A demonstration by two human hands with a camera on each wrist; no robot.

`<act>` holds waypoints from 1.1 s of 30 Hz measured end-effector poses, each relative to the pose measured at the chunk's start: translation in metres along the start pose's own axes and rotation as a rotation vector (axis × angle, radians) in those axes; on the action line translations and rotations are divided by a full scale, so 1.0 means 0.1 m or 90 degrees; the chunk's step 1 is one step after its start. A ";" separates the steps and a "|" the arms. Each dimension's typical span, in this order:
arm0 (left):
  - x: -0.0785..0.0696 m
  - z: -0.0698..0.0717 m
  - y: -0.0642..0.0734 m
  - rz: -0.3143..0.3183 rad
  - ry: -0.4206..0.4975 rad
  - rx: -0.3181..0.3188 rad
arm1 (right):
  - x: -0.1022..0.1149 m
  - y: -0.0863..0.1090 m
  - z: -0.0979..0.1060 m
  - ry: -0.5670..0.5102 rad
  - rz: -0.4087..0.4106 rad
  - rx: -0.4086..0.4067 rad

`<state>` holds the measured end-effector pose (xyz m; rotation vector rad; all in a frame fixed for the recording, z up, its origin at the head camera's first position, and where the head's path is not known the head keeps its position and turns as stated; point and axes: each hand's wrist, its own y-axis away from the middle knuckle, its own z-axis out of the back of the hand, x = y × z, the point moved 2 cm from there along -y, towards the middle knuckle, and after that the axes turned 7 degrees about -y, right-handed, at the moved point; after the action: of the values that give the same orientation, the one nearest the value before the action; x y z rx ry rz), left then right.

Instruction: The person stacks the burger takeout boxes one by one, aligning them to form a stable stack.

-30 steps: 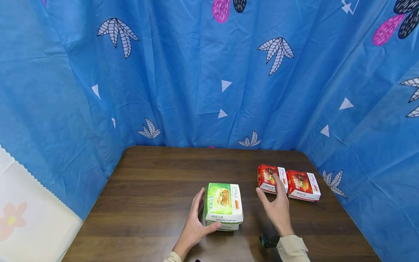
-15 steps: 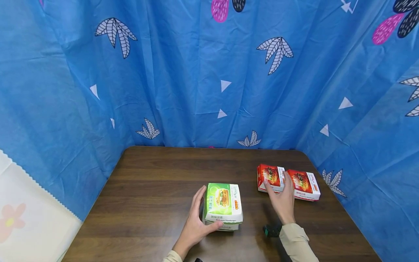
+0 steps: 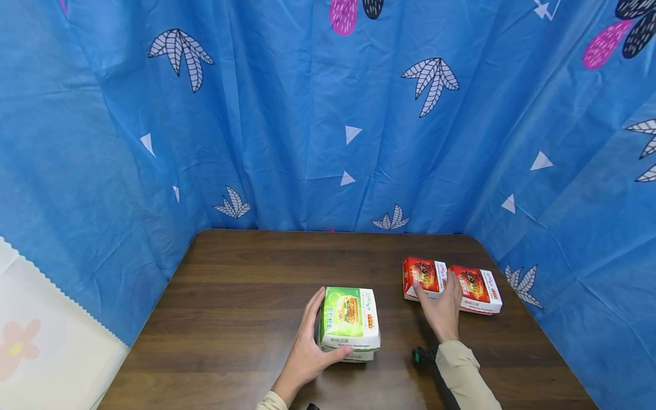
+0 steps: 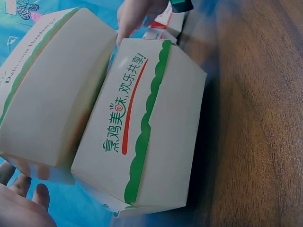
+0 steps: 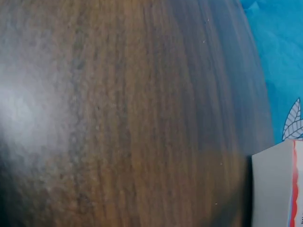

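Observation:
A green-and-white hamburger box stands on another green-trimmed box, as the left wrist view shows from the side. My left hand holds the upper one, fingers along its left side and thumb at its front edge. Two red-and-white hamburger boxes lie at the right: a left one and a right one. My right hand grips the left red box, thumb at its front and fingers at its right side, by the gap between the two. In the right wrist view that hand is out of sight.
The boxes stand on a dark brown wooden table. A blue patterned curtain hangs behind it and along both sides. White cloth with a flower hangs at the left. A black-and-green device sits at my right wrist.
My right hand has shifted right, from above the left red box to its front and right side, and its fingers have lowered. My left hand stays at the green box; the boxes look unmoved.

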<state>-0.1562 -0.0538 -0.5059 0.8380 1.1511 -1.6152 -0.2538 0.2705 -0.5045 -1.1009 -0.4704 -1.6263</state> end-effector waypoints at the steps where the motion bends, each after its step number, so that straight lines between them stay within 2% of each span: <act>1: 0.00 0.00 0.00 0.002 0.001 0.000 | -0.01 0.00 -0.01 -0.001 0.001 0.001; 8: -0.01 -0.01 -0.01 -0.003 -0.006 -0.002 | -0.05 -0.04 -0.04 -0.004 -0.019 0.012; 17: -0.01 -0.03 -0.02 0.005 -0.012 0.000 | -0.18 -0.03 -0.12 0.003 -0.071 0.060; 25: 0.00 -0.03 -0.01 0.005 -0.009 -0.004 | -0.28 -0.02 -0.16 -0.005 -0.044 0.054; 33: 0.00 -0.03 -0.01 -0.002 -0.009 0.000 | -0.28 -0.02 -0.17 -0.012 -0.009 0.033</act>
<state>-0.1569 -0.0512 -0.5068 0.8229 1.1430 -1.6208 -0.2621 0.2736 -0.5357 -1.0773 -0.5305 -1.6096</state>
